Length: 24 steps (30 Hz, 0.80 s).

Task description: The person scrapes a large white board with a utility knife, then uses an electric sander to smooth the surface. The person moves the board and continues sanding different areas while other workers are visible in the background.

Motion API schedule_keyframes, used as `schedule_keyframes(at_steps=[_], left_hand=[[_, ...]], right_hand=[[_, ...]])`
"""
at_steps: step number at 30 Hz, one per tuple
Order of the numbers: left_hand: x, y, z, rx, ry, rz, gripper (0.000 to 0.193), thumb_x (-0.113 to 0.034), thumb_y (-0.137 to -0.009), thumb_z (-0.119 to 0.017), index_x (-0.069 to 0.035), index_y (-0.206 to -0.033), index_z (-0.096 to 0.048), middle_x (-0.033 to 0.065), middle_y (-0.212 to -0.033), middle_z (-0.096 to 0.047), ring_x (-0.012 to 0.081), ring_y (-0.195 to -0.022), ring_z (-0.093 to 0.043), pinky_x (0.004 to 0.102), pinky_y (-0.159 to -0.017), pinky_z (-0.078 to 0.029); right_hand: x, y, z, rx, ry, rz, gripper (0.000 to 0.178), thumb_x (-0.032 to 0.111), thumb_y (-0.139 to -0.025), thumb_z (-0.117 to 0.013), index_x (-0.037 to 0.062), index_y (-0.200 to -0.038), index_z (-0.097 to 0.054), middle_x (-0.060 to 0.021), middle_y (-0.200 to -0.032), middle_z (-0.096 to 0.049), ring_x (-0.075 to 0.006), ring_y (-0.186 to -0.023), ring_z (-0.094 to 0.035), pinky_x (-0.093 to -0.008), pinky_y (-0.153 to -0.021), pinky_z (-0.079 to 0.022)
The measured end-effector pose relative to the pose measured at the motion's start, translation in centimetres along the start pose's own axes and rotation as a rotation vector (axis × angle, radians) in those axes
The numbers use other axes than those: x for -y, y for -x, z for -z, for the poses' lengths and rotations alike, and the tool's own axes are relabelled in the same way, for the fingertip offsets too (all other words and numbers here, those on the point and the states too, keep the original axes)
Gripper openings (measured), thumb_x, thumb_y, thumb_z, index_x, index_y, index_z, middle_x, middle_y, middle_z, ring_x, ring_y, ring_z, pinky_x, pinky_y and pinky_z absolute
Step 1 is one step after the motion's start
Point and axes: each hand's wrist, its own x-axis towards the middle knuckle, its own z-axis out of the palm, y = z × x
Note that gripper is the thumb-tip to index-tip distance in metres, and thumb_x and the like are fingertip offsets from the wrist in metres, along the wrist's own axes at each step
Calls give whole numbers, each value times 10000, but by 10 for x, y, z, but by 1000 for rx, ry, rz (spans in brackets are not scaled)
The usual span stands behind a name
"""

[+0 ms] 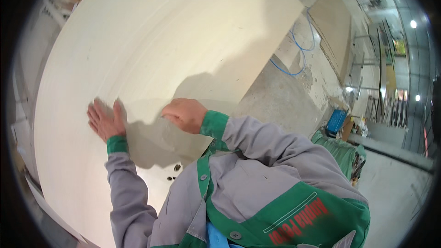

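A large pale, smooth panel (151,41) spreads in front of me and takes up most of the view. My left hand (105,118) lies flat on it, fingers apart and thumb out, holding nothing. To its right, my right hand (184,114) is closed in a pinch low over the panel. Whatever is between its fingertips, if anything, is too small to make out. Close to my body, a few small dark round things (177,167) lie on the panel. Shadows of my arms and head fall across its surface.
A blue hose (301,62) loops over the concrete floor (275,96) beyond the panel's right edge. Further right are a brown board (330,32), a blue box (336,121) and a green cloth-like heap (337,154). Metal racks stand at the far right.
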Motion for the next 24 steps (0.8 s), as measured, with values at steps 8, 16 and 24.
schedule_keyframes(at_steps=[8,16,24], left_hand=[[-11,3,12,83,-144,-16,755,-587,-1037,-478,-137,-1626,-334,205,-1682,-291,372,-1572,-219,540,-1274,-131],[-238,89,-2,283,135,-948,833,-526,-891,-658,-48,-1535,-434,247,-1629,-339,467,-1541,-223,656,-1250,-100],[-505,99,-36,377,66,-1302,955,-637,-944,-554,38,-1579,-321,283,-1664,-243,454,-1567,-148,631,-1254,-70]], right_hand=[[-27,142,165,-446,-139,-707,356,258,-866,-752,24,-1133,-725,-54,-807,-648,-139,-738,-577,-320,-692,-493],[-101,267,193,-733,-180,-1067,318,278,-1030,-595,-1,-1109,-724,-64,-788,-685,-132,-658,-653,-298,-597,-536],[-195,246,269,-902,-460,-1022,208,168,-996,-555,19,-1087,-668,-163,-854,-697,-296,-776,-703,-433,-743,-546]])
